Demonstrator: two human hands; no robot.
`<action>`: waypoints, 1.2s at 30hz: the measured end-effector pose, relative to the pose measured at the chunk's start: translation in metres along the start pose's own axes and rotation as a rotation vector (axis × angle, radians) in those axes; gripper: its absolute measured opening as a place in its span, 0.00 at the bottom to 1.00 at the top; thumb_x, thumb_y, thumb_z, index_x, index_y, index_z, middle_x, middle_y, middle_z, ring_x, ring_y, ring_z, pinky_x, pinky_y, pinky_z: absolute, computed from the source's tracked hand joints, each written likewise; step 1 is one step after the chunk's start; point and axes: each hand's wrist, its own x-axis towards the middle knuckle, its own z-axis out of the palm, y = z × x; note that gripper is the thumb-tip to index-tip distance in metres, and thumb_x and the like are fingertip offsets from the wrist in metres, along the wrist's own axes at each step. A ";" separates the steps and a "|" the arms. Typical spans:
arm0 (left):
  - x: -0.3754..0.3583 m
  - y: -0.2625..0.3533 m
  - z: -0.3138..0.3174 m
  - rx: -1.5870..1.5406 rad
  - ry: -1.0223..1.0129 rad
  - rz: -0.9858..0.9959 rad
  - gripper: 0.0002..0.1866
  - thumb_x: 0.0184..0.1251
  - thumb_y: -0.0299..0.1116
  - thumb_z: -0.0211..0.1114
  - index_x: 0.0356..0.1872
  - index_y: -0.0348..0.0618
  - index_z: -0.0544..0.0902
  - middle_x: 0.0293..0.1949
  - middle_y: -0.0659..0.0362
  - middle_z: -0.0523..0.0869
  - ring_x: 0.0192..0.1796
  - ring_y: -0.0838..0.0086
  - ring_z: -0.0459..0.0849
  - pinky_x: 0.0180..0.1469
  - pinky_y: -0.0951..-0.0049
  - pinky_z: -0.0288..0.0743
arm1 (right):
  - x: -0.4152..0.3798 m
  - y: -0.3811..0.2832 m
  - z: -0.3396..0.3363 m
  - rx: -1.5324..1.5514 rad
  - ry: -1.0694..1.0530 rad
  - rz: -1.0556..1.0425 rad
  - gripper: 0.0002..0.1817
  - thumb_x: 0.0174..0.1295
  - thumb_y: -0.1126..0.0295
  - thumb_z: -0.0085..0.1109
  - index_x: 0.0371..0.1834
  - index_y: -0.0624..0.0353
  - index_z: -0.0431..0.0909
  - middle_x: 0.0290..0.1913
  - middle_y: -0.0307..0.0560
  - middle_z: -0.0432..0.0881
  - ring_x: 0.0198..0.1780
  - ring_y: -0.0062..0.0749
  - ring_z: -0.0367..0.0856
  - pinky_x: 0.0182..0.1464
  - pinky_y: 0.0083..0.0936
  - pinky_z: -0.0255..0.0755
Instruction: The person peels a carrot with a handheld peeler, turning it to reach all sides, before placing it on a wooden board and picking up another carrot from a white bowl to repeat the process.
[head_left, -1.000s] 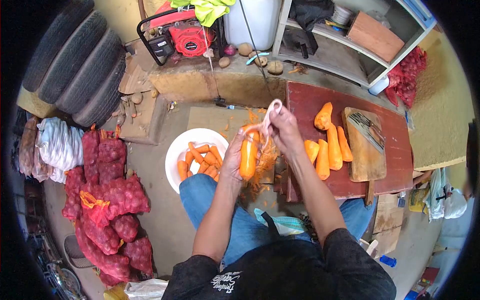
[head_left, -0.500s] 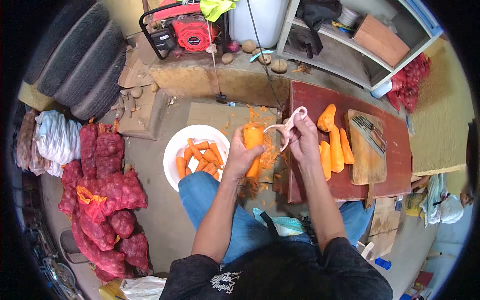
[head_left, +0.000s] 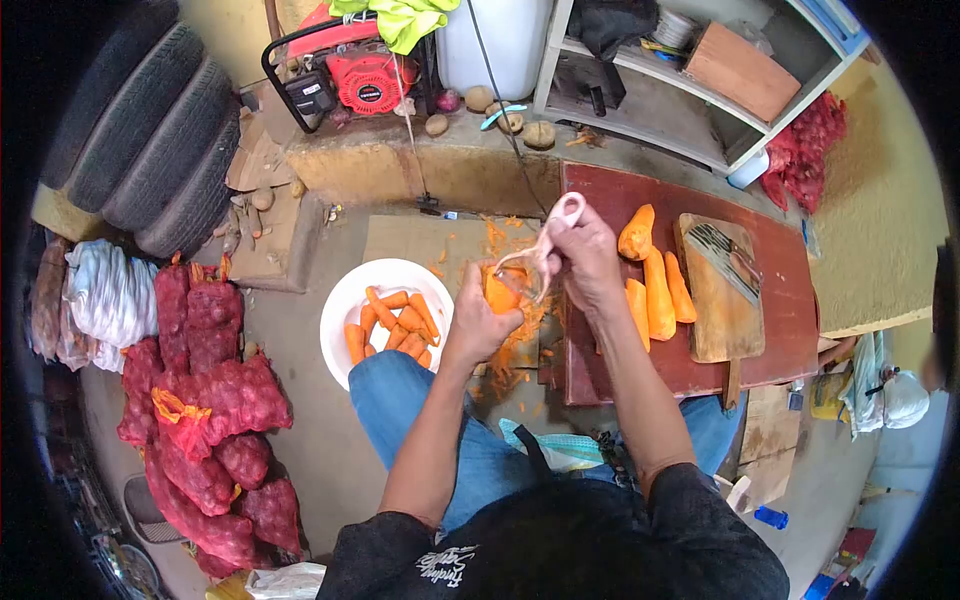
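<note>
My left hand [head_left: 476, 325] is wrapped round a thick orange carrot [head_left: 501, 293], held upright above the floor between my knees. My right hand [head_left: 588, 258] grips a pale pink peeler [head_left: 568, 208] by its handle, and the peeler's head lies against the upper end of the carrot. Orange peelings [head_left: 515, 352] are scattered on cardboard below. Left of my hands stands a white basin [head_left: 333, 335] with several smaller carrots [head_left: 408, 322] inside. Large peeled-looking orange carrots [head_left: 657, 295] lie on the red table to the right.
On the red table [head_left: 600, 372] a wooden cutting board [head_left: 730, 335] carries knives [head_left: 735, 262]. Red mesh sacks [head_left: 215, 390] pile up at the left, near stacked tires [head_left: 170, 140]. A red-and-black engine machine [head_left: 370, 88] and a shelf [head_left: 660, 130] stand at the back.
The peeler has come over to the carrot and now touches its upper end. My left hand has tipped the carrot, so its end shows more. The camera view has shifted slightly.
</note>
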 end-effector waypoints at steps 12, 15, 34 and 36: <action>-0.001 -0.003 0.006 0.163 0.048 0.005 0.32 0.49 0.25 0.71 0.57 0.35 0.68 0.45 0.40 0.83 0.49 0.48 0.86 0.53 0.59 0.78 | 0.017 0.008 -0.009 -0.136 0.038 -0.003 0.05 0.72 0.70 0.58 0.39 0.56 0.72 0.27 0.39 0.80 0.23 0.17 0.77 0.23 0.14 0.70; -0.002 0.002 0.005 0.202 0.078 0.098 0.32 0.49 0.26 0.71 0.58 0.36 0.68 0.45 0.39 0.84 0.49 0.45 0.85 0.53 0.57 0.78 | 0.028 0.018 -0.044 -0.059 0.115 -0.065 0.05 0.71 0.71 0.58 0.39 0.56 0.71 0.29 0.38 0.79 0.25 0.17 0.77 0.24 0.14 0.71; -0.010 0.008 0.005 0.425 0.016 -0.006 0.30 0.50 0.30 0.72 0.54 0.37 0.68 0.42 0.36 0.84 0.46 0.38 0.84 0.48 0.48 0.78 | 0.015 -0.017 -0.015 -0.224 0.104 -0.131 0.06 0.70 0.73 0.59 0.45 0.56 0.72 0.30 0.36 0.78 0.26 0.16 0.79 0.24 0.14 0.72; -0.007 0.001 0.003 0.423 0.017 0.003 0.30 0.51 0.30 0.72 0.54 0.37 0.68 0.42 0.36 0.84 0.46 0.38 0.84 0.47 0.47 0.77 | 0.006 -0.021 -0.004 -0.301 -0.047 -0.057 0.06 0.70 0.73 0.59 0.45 0.57 0.73 0.29 0.36 0.78 0.26 0.15 0.79 0.24 0.14 0.72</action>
